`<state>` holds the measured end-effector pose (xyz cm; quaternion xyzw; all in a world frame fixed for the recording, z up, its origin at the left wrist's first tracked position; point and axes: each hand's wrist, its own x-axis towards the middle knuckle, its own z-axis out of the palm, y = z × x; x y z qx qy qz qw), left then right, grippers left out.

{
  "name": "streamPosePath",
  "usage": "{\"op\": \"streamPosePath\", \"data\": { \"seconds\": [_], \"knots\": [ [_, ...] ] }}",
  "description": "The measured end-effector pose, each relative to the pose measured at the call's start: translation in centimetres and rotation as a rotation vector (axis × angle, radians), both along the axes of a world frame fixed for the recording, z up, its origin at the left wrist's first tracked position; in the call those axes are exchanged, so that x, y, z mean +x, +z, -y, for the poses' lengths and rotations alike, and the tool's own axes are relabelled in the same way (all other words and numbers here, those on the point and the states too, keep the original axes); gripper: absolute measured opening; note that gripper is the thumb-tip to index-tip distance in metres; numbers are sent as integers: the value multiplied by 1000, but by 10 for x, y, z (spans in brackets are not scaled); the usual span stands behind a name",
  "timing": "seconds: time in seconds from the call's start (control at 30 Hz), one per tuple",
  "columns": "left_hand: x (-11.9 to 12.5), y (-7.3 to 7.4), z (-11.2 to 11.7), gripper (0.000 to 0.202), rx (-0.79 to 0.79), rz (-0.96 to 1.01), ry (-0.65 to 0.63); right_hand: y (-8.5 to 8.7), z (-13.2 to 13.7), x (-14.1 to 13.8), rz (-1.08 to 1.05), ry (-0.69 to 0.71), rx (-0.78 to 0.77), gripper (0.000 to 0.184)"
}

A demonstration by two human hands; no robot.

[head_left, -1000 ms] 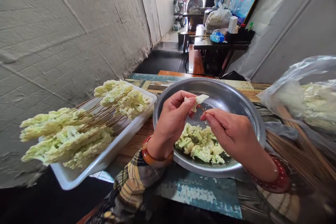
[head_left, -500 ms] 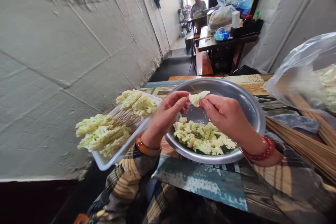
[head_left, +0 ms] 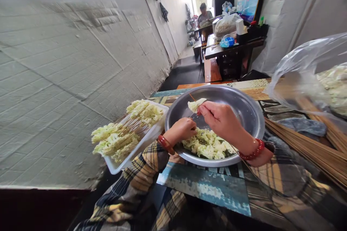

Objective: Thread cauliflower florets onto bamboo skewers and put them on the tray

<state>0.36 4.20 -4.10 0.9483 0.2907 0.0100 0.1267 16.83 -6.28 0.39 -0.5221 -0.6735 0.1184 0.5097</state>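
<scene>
My right hand point(head_left: 222, 121) pinches a thin bamboo skewer with one cauliflower floret point(head_left: 195, 104) threaded near its tip, held over a round metal basin point(head_left: 252, 112). My left hand point(head_left: 182, 130) has dropped into the basin, its fingers curled on the pile of loose cauliflower pieces point(head_left: 207, 145). What the left fingers grip is hidden. Both wrists wear red bead bracelets and plaid sleeves.
A white tray point(head_left: 135, 149) of finished cauliflower skewers sits left of the basin by the wall. A bundle of bare bamboo skewers point(head_left: 306, 148) and a clear plastic bag of cauliflower point(head_left: 317, 79) lie at the right. Another person sits at a far table point(head_left: 230, 45).
My left hand let go of the floret on the skewer and dropped to the pile in the basin. My right hand kept the skewer up. The camera pulled back a little.
</scene>
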Motion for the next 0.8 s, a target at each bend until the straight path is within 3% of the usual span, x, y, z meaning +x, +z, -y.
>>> {"op": "streamPosePath", "data": {
  "seconds": [0.07, 0.13, 0.27, 0.37, 0.57, 0.8],
  "knots": [
    [-5, 5, -3, 12, -12, 44, 22, 2, 2, -1, -7, 6, -12, 29],
    [-11, 13, -4, 14, -141, 189, 95, 5, 4, -1, -5, 11, -13, 30],
    [-20, 28, 5, 28, -743, 726, 284, 10, 8, -3, 11, 18, 11, 31],
    [-19, 35, 18, 33, -1019, 957, 302, 12, 11, -1, 0, 28, 7, 32],
    [-16, 44, 36, 34, -1117, 1037, 245, 16, 17, 4, -41, 14, -51, 33],
    [-8, 47, 43, 35, -1058, 1218, 360, 17, 22, -1, 28, 56, -55, 35]
  ]
}}
